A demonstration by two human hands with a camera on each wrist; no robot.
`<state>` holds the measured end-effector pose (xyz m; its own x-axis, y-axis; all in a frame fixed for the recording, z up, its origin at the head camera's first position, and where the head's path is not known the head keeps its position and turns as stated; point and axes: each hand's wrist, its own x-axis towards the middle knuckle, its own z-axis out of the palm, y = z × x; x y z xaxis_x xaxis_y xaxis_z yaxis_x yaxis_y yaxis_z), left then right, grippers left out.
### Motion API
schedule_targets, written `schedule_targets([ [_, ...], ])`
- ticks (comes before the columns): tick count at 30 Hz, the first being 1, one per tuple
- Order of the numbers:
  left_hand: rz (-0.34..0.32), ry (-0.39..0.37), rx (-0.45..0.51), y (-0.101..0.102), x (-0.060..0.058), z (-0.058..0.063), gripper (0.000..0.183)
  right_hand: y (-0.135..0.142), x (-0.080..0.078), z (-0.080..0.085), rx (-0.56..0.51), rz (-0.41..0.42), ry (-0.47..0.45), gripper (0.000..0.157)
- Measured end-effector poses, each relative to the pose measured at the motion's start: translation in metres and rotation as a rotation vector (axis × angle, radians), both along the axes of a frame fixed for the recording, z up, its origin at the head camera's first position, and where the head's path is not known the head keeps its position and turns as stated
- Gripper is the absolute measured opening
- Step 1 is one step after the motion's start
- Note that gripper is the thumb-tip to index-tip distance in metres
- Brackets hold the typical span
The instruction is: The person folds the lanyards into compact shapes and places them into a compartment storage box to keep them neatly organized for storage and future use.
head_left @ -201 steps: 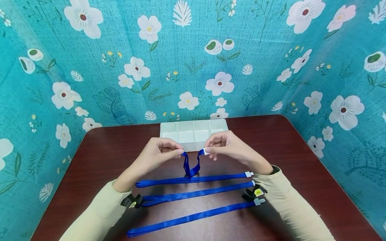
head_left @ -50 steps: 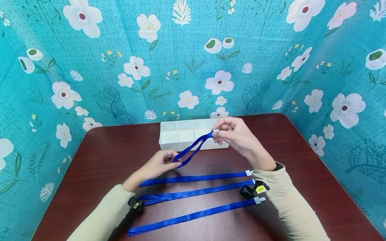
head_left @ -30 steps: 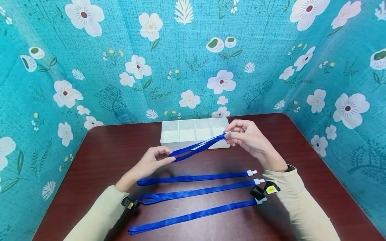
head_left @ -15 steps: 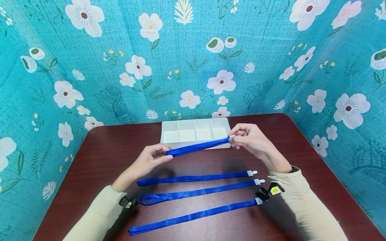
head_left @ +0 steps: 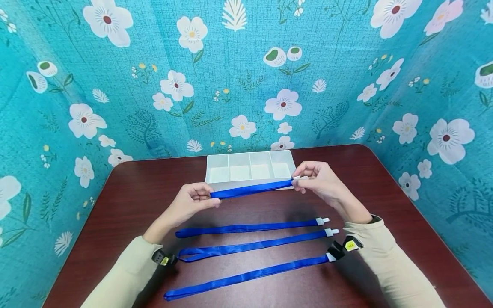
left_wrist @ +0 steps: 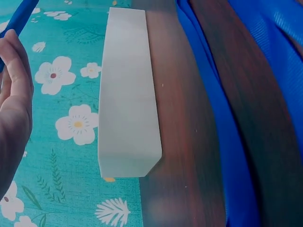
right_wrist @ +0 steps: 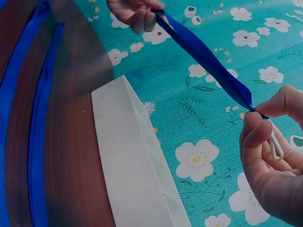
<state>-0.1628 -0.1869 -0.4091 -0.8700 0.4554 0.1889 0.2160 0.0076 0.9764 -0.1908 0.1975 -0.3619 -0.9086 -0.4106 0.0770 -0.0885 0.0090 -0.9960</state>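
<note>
A blue lanyard (head_left: 252,189) is stretched nearly level between my two hands, above the table and in front of the white tray. My left hand (head_left: 195,198) pinches its looped end between thumb and fingers. At the other end my right hand (head_left: 316,182) pinches the lanyard by its white clip; in the right wrist view the clip (right_wrist: 275,147) pokes out below the fingertips. Closer to me, three more blue lanyards lie on the table side by side: a far one (head_left: 246,228), a middle one (head_left: 258,246) and a near one (head_left: 246,277), their clip ends to the right.
The white tray (head_left: 250,185), divided into several compartments, stands at the back of the dark reddish-brown table (head_left: 154,179). Behind it hangs a teal flowered cloth (head_left: 239,77). Black wrist cameras sit on both sleeves, the right one (head_left: 336,250) overlapping the near lanyard's clip.
The held lanyard hung in a slack loop at first, then was an open double strand; now it is drawn straight and flat. My hands have moved apart, the right one outward. The three lying lanyards stay put.
</note>
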Motion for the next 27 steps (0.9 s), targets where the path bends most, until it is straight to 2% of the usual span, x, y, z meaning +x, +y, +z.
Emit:
schedule_targets([
  [6, 0.018, 0.013, 0.034, 0.001, 0.000, 0.002, 0.011, -0.001, 0.000, -0.003, -0.003, -0.003, -0.001, 0.008],
  [9, 0.064, 0.000, 0.032, 0.002, 0.000, 0.002, 0.012, -0.002, -0.001, -0.005, 0.001, -0.003, 0.001, 0.008],
  [17, 0.222, -0.100, 0.040, 0.005, 0.000, 0.003, 0.024, -0.004, -0.001, -0.012, -0.027, 0.011, 0.007, 0.006],
  [24, 0.310, -0.193, 0.078, 0.008, 0.000, 0.006, 0.035, -0.007, -0.001, -0.018, -0.043, 0.006, -0.002, 0.006],
  [27, 0.351, -0.199, 0.066, 0.010, 0.000, 0.008, 0.039, -0.009, 0.000, -0.019, -0.026, -0.015, 0.010, 0.009],
])
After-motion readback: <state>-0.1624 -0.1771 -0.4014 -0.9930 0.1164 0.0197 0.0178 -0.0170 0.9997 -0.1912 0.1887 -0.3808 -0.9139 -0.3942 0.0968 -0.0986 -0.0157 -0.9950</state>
